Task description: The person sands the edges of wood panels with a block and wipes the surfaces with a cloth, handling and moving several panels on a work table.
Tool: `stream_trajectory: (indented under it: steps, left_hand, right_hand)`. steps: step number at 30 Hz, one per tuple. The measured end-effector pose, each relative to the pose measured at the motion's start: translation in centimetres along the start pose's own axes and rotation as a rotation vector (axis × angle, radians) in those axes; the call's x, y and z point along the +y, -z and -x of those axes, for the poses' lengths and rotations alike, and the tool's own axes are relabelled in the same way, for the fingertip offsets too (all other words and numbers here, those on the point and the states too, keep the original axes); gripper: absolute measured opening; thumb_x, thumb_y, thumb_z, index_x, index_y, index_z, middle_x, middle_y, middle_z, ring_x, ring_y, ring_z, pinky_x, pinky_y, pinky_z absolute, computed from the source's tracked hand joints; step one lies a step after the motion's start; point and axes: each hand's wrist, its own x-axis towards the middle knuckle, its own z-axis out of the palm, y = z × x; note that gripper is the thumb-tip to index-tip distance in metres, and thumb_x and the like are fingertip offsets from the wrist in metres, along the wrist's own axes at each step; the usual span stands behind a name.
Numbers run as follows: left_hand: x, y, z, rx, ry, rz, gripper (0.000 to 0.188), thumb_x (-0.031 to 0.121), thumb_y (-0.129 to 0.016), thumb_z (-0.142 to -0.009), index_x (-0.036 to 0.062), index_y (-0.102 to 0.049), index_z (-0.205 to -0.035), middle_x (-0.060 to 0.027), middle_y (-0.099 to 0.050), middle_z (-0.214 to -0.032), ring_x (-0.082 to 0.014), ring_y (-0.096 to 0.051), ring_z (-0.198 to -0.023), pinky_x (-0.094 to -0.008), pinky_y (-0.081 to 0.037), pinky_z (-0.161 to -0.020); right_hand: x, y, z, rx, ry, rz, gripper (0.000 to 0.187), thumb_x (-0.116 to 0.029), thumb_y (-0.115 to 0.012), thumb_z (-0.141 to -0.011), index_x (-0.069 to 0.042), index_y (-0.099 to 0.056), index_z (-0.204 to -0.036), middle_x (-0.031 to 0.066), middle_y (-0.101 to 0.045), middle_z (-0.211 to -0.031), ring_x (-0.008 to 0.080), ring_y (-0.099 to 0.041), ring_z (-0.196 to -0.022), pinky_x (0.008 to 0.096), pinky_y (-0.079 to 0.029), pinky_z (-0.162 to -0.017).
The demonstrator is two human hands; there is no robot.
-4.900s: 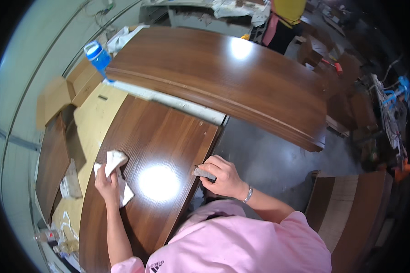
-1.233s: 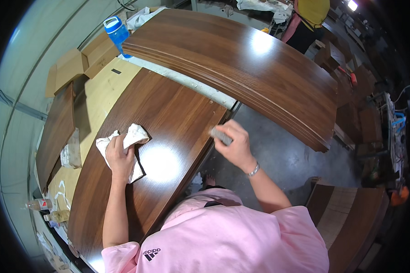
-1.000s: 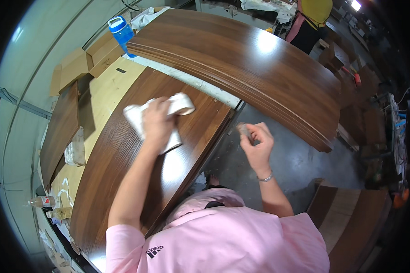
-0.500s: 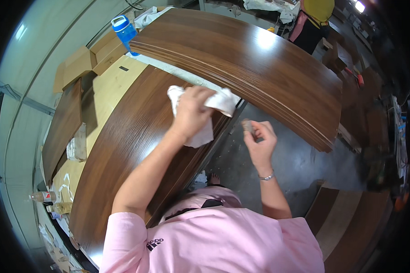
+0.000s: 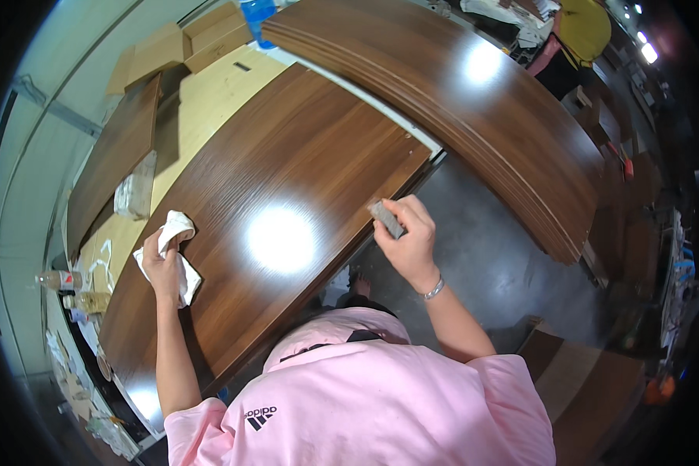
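A long dark brown wooden panel (image 5: 287, 163) with a glossy face lies in front of me. My left hand (image 5: 161, 268) presses a crumpled white cloth (image 5: 175, 233) onto the panel's left part. My right hand (image 5: 412, 241) grips a small grey block (image 5: 386, 219) against the panel's right edge. A bright lamp glare sits on the panel between both hands.
A stack of dark panels (image 5: 474, 101) lies beyond. Pale board (image 5: 210, 93), cardboard boxes (image 5: 179, 46) and a blue bottle (image 5: 256, 11) sit at the far left. A folded rag (image 5: 134, 190) and small bottles (image 5: 58, 279) are left. Dark floor (image 5: 489, 256) is right.
My left hand swept the cloth from the panel's far right end back to its left part. My right hand moved back onto the panel's edge with the grey block.
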Motion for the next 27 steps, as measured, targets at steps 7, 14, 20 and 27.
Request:
stream_trajectory:
  steps: [7, 14, 20, 27]
  left_hand:
    - [-3.9, 8.0, 5.6, -0.037, -0.075, -0.113, 0.03, -0.003, -0.066, -0.082, -0.0012, -0.065, -0.113, -0.0143, -0.066, -0.11, -0.0279, -0.062, -0.106, -0.0353, -0.045, -0.095]
    - [-16.2, 22.5, 13.3, -0.023, -0.09, -0.277, 0.032, 0.0, -0.066, -0.083, -0.0017, -0.063, -0.115, -0.0173, -0.064, -0.114, -0.0343, -0.061, -0.108, -0.0389, -0.045, -0.096]
    - [-21.5, 27.8, 15.2, 0.001, -0.202, -0.153, 0.033, 0.008, -0.068, -0.084, 0.0005, -0.065, -0.116, -0.0178, -0.066, -0.11, -0.0361, -0.061, -0.104, -0.0405, -0.046, -0.091]
    - [-22.4, 27.0, 15.8, 0.118, -0.227, -0.212, 0.03, 0.02, -0.067, -0.078, 0.0084, -0.067, -0.106, -0.0123, -0.064, -0.102, -0.0352, -0.059, -0.096, -0.046, -0.047, -0.084]
  right_hand:
    - [-7.0, -4.0, 6.7, -0.068, 0.14, 0.019, 0.032, 0.001, -0.074, -0.066, 0.001, -0.066, -0.097, 0.013, -0.059, -0.085, 0.0327, -0.06, -0.078, 0.0405, -0.052, -0.068]
    - [-16.3, -10.4, 15.9, -0.119, 0.258, 0.062, 0.03, 0.001, -0.073, -0.067, 0.002, -0.066, -0.096, 0.0122, -0.057, -0.082, 0.0317, -0.058, -0.074, 0.0407, -0.05, -0.064]
    - [-26.7, -17.5, 25.5, -0.198, 0.256, 0.006, 0.03, 0.0, -0.073, -0.068, 0.002, -0.065, -0.096, 0.0127, -0.055, -0.08, 0.0313, -0.057, -0.071, 0.0404, -0.049, -0.062]
    - [-37.6, -23.3, 35.0, -0.479, 0.435, -0.062, 0.034, -0.005, -0.073, -0.071, 0.004, -0.064, -0.102, 0.0136, -0.055, -0.085, 0.0312, -0.058, -0.073, 0.0397, -0.05, -0.06]
